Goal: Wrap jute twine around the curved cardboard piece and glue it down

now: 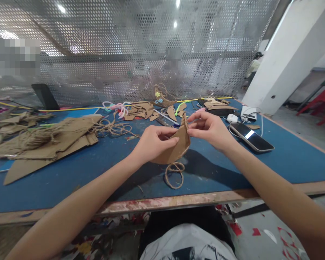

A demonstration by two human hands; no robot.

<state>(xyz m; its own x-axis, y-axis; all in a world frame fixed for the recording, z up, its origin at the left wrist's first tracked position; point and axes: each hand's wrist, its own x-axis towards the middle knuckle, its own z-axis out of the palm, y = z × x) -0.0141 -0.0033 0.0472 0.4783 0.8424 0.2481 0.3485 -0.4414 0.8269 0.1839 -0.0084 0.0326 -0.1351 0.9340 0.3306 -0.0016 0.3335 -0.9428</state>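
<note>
A curved piece of brown cardboard [176, 148] with a notched upper edge is held above the blue table. My left hand [157, 141] grips its left side, thumb on the near face and fingers behind. At the right edge, my right hand [208, 128] pinches the cardboard between thumb and fingertips; its other fingers are bent. Below the piece lies a loop of twine [174, 176] on the table. Whether that twine joins the cardboard is not clear.
Stacked cardboard sheets [70, 133] with coiled twine [39, 140] lie at left. Cardboard scraps [141, 109], pipe cleaners [119, 108] and a decorated cardboard piece [162, 95] are at the back. A phone [251, 137] and white charger [232, 118] lie right. A perforated metal screen [124, 47] stands behind.
</note>
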